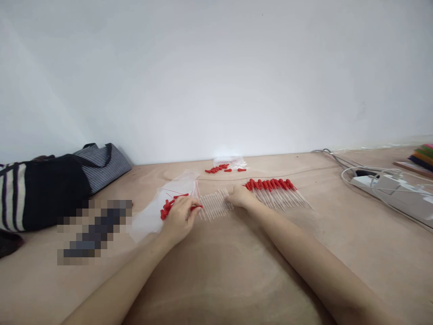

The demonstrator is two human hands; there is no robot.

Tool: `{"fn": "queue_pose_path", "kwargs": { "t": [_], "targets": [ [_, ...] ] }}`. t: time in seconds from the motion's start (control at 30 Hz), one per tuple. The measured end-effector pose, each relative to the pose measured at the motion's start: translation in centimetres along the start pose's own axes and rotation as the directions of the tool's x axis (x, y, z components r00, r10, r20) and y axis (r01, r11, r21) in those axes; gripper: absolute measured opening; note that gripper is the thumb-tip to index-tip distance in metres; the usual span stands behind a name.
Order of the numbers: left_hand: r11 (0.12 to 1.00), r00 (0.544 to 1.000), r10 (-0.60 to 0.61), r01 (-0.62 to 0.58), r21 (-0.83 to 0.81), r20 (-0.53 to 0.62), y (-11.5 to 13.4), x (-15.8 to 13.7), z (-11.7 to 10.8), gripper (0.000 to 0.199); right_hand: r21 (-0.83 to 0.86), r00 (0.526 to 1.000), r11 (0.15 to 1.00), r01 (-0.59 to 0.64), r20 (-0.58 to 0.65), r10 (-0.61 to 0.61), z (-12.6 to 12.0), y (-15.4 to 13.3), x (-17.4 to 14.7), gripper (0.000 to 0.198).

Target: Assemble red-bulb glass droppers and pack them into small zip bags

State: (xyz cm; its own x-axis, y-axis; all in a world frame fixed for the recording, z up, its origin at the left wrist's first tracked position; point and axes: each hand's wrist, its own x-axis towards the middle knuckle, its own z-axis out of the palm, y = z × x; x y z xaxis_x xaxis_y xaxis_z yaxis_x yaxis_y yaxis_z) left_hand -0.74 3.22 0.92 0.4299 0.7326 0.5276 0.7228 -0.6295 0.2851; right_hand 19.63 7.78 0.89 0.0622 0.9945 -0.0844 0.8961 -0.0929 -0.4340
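- From where I stand, the row of thin, whitish, see-through tubes (pixel 214 204) lies at the centre of the frame, side by side on the pale brown wooden table (pixel 223 266).
- A small, red, bulb-ended piece (pixel 197 207) is held just at that row's left end.
- The left hand (pixel 181 216) has that piece pinched, thumb and fingertip closed with no gap I can see.
- The right hand (pixel 241 197) reaches the row's right end, its fingers bent and drawn close together; they hide their own tips, so I can't tell whether a tube is gripped or only touched.
- To work neatly here, I'd pinch one tube near its end, clear of its neighbours, and hold the red piece lightly, since it looks soft and could squash. A sideways push would likely roll the close-set tubes out of line.
- Just left of centre, more loose red pieces (pixel 164 212) lie by the left hand, on a translucent white plastic sheet (pixel 145 223).
- Right of centre, the fan of red-topped tubes (pixel 274 194) lies beside the right hand, red ends toward the wall (pixel 237 81).
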Motion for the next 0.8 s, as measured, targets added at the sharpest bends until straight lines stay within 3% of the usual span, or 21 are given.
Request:
{"fn": "queue_pose_path", "kwargs": {
  "t": [0.1, 0.27, 0.37, 0.53, 0.8],
  "targets": [
    [0.97, 0.993, -0.074, 0.092, -0.224, 0.089, 1.8, -0.8, 1.3, 0.008, 0.018, 0.998, 0.998, 0.06, -0.036, -0.059, -0.8, 0.4, -0.9, 0.024],
    [0.786, 0.952, -0.155, 0.281, -0.55, 0.265, 3.3, -1.9, 3.6, 0.017, 0.046, 0.958, 0.961, 0.271, -0.115, -0.265, -2.1, 3.1, -4.7, 0.017],
    [0.767, 0.942, -0.134, 0.295, -0.569, 0.308, 3.6, -2.1, 4.4, 0.016, 0.182, 0.856, 0.838, 0.515, -0.162, -0.491, -1.7, 5.3, -7.3, 0.013],
    [0.784, 0.948, -0.112, 0.269, -0.559, 0.298, 4.1, -2.1, 4.8, 0.011, 0.285, 0.772, 0.718, 0.635, -0.205, -0.602, -0.2, 6.4, -10.3, 0.023],
    [0.759, 0.942, -0.105, 0.283, -0.587, 0.319, 4.5, -2.0, 4.5, 0.013, 0.259, 0.768, 0.723, 0.64, -0.178, -0.615, 0.9, 5.9, -10.9, 0.02]
  ]
}}
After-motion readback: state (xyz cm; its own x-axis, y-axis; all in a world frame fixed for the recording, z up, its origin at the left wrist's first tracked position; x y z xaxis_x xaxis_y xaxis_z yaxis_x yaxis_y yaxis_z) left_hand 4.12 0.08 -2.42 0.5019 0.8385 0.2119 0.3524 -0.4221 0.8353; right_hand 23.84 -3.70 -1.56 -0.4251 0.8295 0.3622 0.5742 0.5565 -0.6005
